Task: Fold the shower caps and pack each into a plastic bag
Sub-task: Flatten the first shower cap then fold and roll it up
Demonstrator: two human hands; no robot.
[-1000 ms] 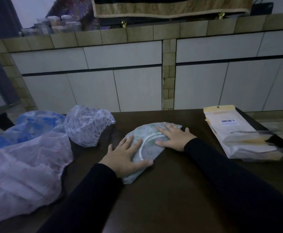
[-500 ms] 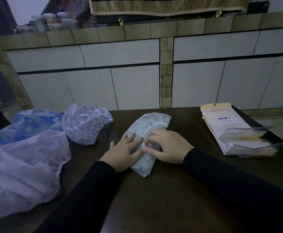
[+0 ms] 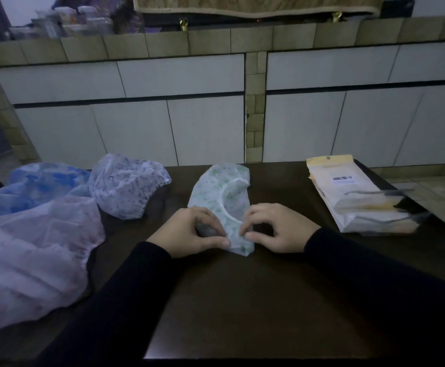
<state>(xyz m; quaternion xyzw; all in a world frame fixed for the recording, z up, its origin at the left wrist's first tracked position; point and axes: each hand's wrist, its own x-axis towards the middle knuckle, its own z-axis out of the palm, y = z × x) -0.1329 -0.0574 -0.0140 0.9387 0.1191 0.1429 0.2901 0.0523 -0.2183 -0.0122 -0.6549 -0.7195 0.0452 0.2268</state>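
A green-patterned shower cap (image 3: 220, 192) lies folded into a narrow strip on the dark table (image 3: 255, 300), its long axis pointing away from me. My left hand (image 3: 189, 230) pinches the strip's near end from the left. My right hand (image 3: 277, 226) pinches the same end from the right, thumb and forefinger on the plastic. A stack of plastic bags (image 3: 353, 197) with yellow header cards lies at the right of the table.
Unfolded shower caps are heaped at the left: a purple-speckled one (image 3: 126, 184), a blue one (image 3: 36, 184) and a large pale pink one (image 3: 30, 255). White cabinet doors (image 3: 163, 128) under a tiled counter stand beyond the table's far edge.
The cap went from a flat half-round under both flat palms to a narrow folded strip. Both hands drew back to its near end and now pinch it.
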